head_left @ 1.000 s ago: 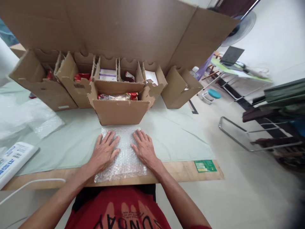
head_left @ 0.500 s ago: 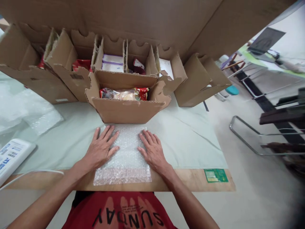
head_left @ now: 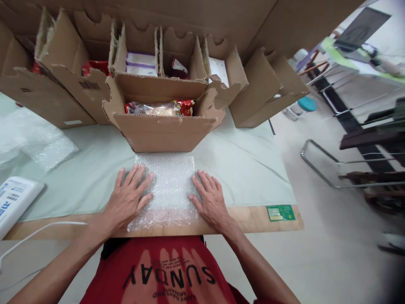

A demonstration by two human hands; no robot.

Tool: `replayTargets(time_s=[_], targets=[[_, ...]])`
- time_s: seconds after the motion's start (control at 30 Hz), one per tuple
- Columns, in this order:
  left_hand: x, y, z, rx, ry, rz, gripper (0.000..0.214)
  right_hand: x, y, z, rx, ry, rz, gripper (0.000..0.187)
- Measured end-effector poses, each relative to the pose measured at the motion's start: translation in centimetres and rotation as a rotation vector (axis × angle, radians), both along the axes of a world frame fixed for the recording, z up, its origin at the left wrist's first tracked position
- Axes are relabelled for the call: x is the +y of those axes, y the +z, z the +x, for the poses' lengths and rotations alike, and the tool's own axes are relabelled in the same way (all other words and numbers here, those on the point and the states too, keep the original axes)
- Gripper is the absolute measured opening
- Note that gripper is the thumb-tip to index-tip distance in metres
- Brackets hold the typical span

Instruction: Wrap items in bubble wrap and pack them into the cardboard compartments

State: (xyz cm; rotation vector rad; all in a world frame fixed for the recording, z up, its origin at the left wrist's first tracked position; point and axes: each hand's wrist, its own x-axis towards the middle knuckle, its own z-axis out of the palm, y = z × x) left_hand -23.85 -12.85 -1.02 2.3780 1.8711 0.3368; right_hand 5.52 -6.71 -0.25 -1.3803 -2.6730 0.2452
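Observation:
A clear sheet of bubble wrap [head_left: 172, 185] lies flat on the table in front of me, its near end reaching over the wooden edge. My left hand [head_left: 129, 196] rests palm down with spread fingers on its left side. On the right side my right hand [head_left: 209, 196] lies flat, fingers stretched out, its thumb and index tip at the wrap's edge. Neither hand grips anything. Just behind the wrap stands an open cardboard box [head_left: 161, 133] with red and clear snack packets [head_left: 161, 109] inside.
Several cardboard bins [head_left: 76, 50] stand in a row at the back. More bubble wrap [head_left: 38, 135] is heaped at the left, near a white device [head_left: 19, 202] with a cable. A green label [head_left: 281, 213] sticks to the table's front edge. A metal-framed chair [head_left: 319, 166] stands at the right.
The view has tilted down, so everything sits higher in the picture. My left hand has slid slightly left and my right hand slightly right over the bubble wrap.

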Motion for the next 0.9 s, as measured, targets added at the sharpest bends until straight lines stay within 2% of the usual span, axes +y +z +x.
replayTargets(time_s=[0.07, 0.2, 0.27, 0.37, 0.47, 0.57, 0.7, 0.77, 0.9], targets=[[-1.1, 0.3, 0.6, 0.0, -0.071, 0.006, 0.053, -1.3, 0.3, -0.3, 0.024, 0.033, -0.01, 0.055], [-2.6, 0.2, 0.8, 0.026, -0.215, -0.012, 0.052, -3.5, 0.1, -1.2, 0.083, 0.238, -0.068, 0.051], [-3.0, 0.1, 0.4, 0.039, -0.219, -0.019, 0.054, -4.2, -0.1, 0.1, 0.088, 0.241, -0.067, 0.047], [-3.8, 0.6, -0.4, 0.033, -0.216, -0.031, 0.059, -4.8, 0.1, 3.8, 0.109, 0.154, -0.015, 0.042], [-4.9, 1.2, -0.8, -0.005, -0.293, -0.052, 0.064, -5.1, 0.7, 6.3, 0.113, 0.175, 0.016, 0.042], [-5.4, 1.2, -1.0, -0.031, -0.321, -0.062, 0.068, -4.5, 1.2, 5.5, 0.073, 0.253, 0.038, 0.048], [-5.3, 1.2, -1.2, -0.042, -0.303, -0.061, 0.075, -2.7, 1.0, 2.5, 0.139, 0.36, 0.015, 0.034], [-5.3, 1.4, -1.4, -0.075, -0.29, -0.064, 0.08, -2.1, 0.8, 1.7, 0.269, 0.31, -0.046, 0.029], [-5.5, 1.7, -1.9, -0.11, -0.218, -0.057, 0.08, -2.1, 0.7, 2.1, 0.581, 0.077, -0.191, 0.027]])
